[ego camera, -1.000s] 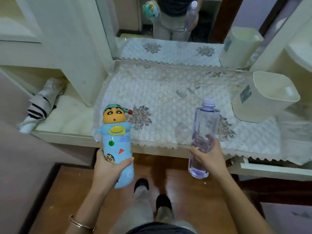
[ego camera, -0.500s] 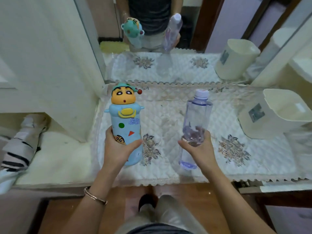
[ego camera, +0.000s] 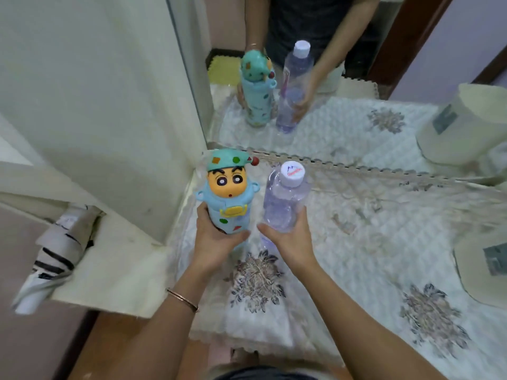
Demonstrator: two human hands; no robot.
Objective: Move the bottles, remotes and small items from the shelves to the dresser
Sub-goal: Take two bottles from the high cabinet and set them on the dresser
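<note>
Bottles: two, side by side at the back left corner of the dresser (ego camera: 356, 270), near the mirror (ego camera: 343, 111).

1. Cartoon bottle (ego camera: 227, 200), pale blue, with a yellow face and a green cap. Long axis upright, top leaning slightly toward the camera, face turned to the wearer. Held around the lower body by the left hand (ego camera: 216, 239), fingers wrapped tight. Whether its base touches the cloth cannot be told; the hand hides it.

2. Water bottle (ego camera: 282, 204), clear plastic with a white screw cap. Long axis upright, cap up and tilted a little toward the camera. Held around the middle by the right hand (ego camera: 290, 239), thumb and fingers closed on it. Its base is low, at or just above the cloth.

Hands: two, each full. One thin bracelet (ego camera: 182, 298) on the left wrist.

Cloth: one quilted white cover (ego camera: 343, 297) with flower patches, lying over the dresser top.

Bins: two cream plastic bins, one (ego camera: 482, 272) at the right edge, cropped.

Umbrella: one folded striped umbrella (ego camera: 52, 259), lying on the lower shelf (ego camera: 115, 275) to the left, pointing toward the camera.
</note>
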